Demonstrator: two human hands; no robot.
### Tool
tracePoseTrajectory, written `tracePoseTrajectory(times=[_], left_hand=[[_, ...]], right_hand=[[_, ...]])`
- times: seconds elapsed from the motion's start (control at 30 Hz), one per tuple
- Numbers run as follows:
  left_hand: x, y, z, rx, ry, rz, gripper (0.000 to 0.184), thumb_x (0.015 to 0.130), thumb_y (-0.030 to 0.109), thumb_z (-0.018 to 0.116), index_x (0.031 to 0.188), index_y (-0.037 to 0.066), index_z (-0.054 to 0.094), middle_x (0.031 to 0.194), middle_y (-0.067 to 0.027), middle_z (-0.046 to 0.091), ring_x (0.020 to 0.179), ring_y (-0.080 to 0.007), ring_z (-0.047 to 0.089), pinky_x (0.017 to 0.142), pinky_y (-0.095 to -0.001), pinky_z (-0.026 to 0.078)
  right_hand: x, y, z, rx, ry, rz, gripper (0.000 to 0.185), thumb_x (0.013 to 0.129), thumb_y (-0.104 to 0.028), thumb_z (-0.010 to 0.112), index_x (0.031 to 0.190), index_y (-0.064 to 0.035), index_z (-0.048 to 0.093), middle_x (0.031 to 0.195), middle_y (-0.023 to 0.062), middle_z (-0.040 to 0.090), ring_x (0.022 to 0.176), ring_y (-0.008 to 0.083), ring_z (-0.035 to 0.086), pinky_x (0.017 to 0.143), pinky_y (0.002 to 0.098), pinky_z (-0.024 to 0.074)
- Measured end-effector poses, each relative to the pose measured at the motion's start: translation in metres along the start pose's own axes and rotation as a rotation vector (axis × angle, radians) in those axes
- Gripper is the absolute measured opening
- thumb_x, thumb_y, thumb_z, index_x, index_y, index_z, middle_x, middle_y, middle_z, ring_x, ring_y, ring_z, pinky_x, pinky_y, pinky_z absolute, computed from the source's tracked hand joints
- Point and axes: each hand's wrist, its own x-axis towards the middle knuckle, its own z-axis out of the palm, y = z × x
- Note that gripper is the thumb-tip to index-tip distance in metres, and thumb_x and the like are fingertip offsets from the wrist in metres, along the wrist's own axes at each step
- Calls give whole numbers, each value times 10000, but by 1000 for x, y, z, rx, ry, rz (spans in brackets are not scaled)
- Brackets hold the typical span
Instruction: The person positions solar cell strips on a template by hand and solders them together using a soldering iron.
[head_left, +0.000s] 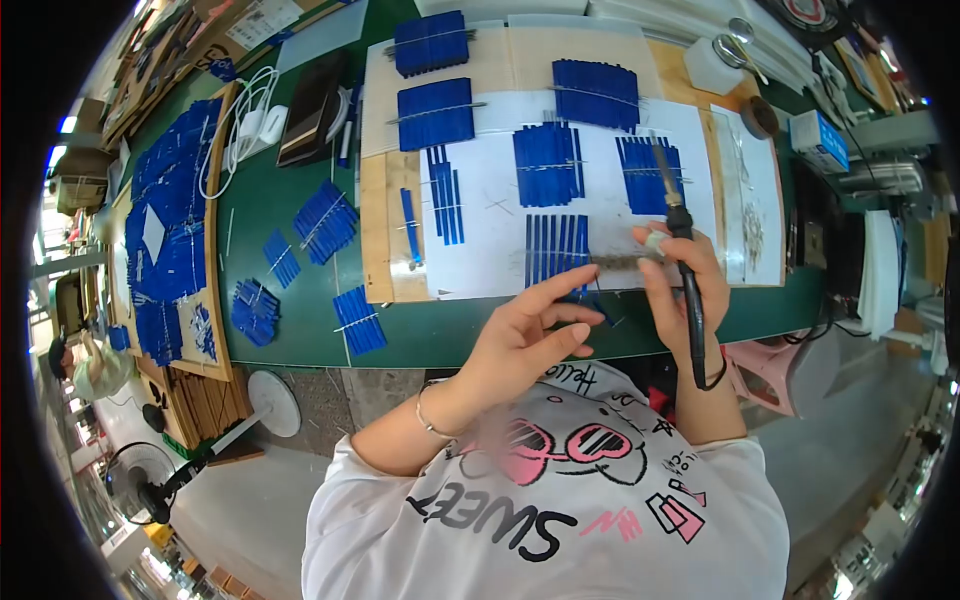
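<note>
My right hand [688,290] is closed around a soldering iron [692,320] with a black handle, its metal tip pointing up and away from me. A small pale wrap or piece shows at a fingertip of that hand. My left hand [535,330] has its index finger stretched out and its thumb apart, beside a row of blue strips [557,240]. The index fingertip is at the lower right end of that row, and a blue end shows near the fingers. Thin grey wires [620,262] run between my hands; whether either hand touches them, I cannot tell.
Bundles of blue strips crossed by wires lie on a white sheet [480,270] over a wooden board [393,230]. More bundles [326,222] lie on the green mat [270,352]. A blue-filled tray [222,200] is at left, a white bottle [712,68] at back right.
</note>
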Motion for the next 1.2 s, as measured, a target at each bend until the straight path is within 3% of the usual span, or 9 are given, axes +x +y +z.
tracePoseTrajectory(times=[0.27,0.47,0.53,0.6,0.73,0.8,1.07,1.13,1.2], left_hand=[[-18,24,-8,203,17,-248,448,959,-22,569,1399,1,491,1195,-124,677,956,-136,673,741,-268,598],[-20,19,-10,417,-57,-221,326,961,-4,574,1285,-35,589,1276,-151,634,1048,-208,670,786,-295,597],[-18,17,-12,354,-14,-268,308,949,14,605,1255,-11,624,1145,-129,682,937,-141,668,777,-286,592],[-18,21,-5,357,36,-215,304,942,-23,577,1241,-63,609,1207,-183,652,966,-225,689,750,-331,615],[-23,2,-45,534,82,151,484,934,100,608,1379,-46,488,1337,-206,569,971,-232,664,696,-324,597],[-34,15,-15,471,92,123,567,950,-12,579,1481,-9,380,1205,-112,607,980,-179,603,859,-315,534],[-19,-5,10,290,35,190,491,947,55,607,1406,-36,458,940,-98,629,794,-171,604,698,-289,505],[-16,-13,8,195,33,146,660,909,125,667,1478,-7,359,1452,-199,465,1101,-245,621,804,-349,581],[-12,-6,5,66,-43,-87,755,889,89,670,1523,32,263,1523,-202,357,1216,-279,561,884,-385,562]], right_hand=[[24,-3,-3,-135,-327,-214,444,819,-181,789,1169,-73,538,1219,141,682,1177,313,564,995,413,438],[-1,15,-4,236,70,7,344,866,-49,708,1171,-30,551,1192,175,645,1037,248,647,913,361,493],[3,11,-6,18,181,-69,286,795,-69,741,1063,-56,643,972,90,700,868,261,663,763,343,513],[2,15,-8,-27,167,-77,245,806,-114,735,1038,-74,664,901,92,689,764,273,642,661,369,492],[3,7,-1,44,235,-89,281,823,-80,738,1093,-88,661,986,81,679,889,295,631,780,379,487],[6,-1,2,69,237,-80,262,825,-86,736,1076,-91,660,992,86,671,908,304,620,786,381,484],[9,1,18,38,185,-114,248,823,-128,727,1056,-102,645,922,106,630,860,324,599,741,399,473],[10,2,17,29,173,-133,241,822,-138,724,1047,-112,645,922,112,626,859,330,601,733,400,471],[10,8,12,16,165,-183,271,807,-118,738,1060,-93,642,930,118,640,829,322,615,710,391,473]])
